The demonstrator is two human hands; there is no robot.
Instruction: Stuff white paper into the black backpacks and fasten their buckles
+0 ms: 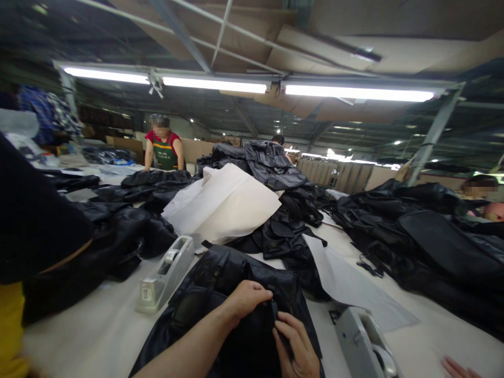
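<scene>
A black leather jacket (220,283) lies on the table (98,331) right in front of me. My left hand (247,300) curls over a fold of it near the middle, fingers closed on the material. My right hand (296,346) pinches the same fold from below, close to the left fingers. Both hands grip the black jacket at one spot. What lies between the fingertips is hidden.
A grey tape dispenser (165,275) stands to the left, another (364,344) to the right. White paper sheets (224,207) and piles of black jackets (417,231) cover the table. A person in a red shirt (164,149) stands far across. Someone's fingers (457,367) show at the bottom right.
</scene>
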